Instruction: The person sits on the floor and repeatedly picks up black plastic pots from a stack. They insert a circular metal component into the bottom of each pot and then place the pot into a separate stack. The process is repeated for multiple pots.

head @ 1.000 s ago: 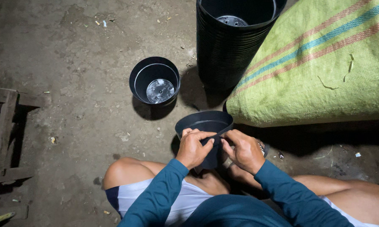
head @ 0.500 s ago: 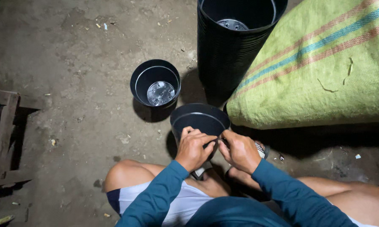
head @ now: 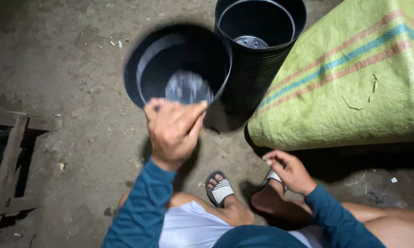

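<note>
My left hand point(head: 174, 131) grips the near rim of a black plastic pot point(head: 179, 59) and holds it out over the dirt floor, mouth towards me. The pot is blurred, and a pale shiny disc shows at its bottom. My right hand point(head: 287, 171) hangs low by my right foot, fingers loosely curled with nothing in them, just in front of the green sack. A tall stack of black pots point(head: 257, 69) stands right beside the held pot, touching or nearly touching it.
A green woven sack point(head: 354, 78) with coloured stripes lies at the right. A wooden pallet point(head: 7, 170) sits at the left edge. My feet in grey sandals point(head: 219, 190) rest on the dirt floor point(head: 78, 105) between my knees.
Both hands were working on a black pot by my knees. Now the left hand alone has lifted it forward and left over the single floor pot, while the right hand has let go and dropped.
</note>
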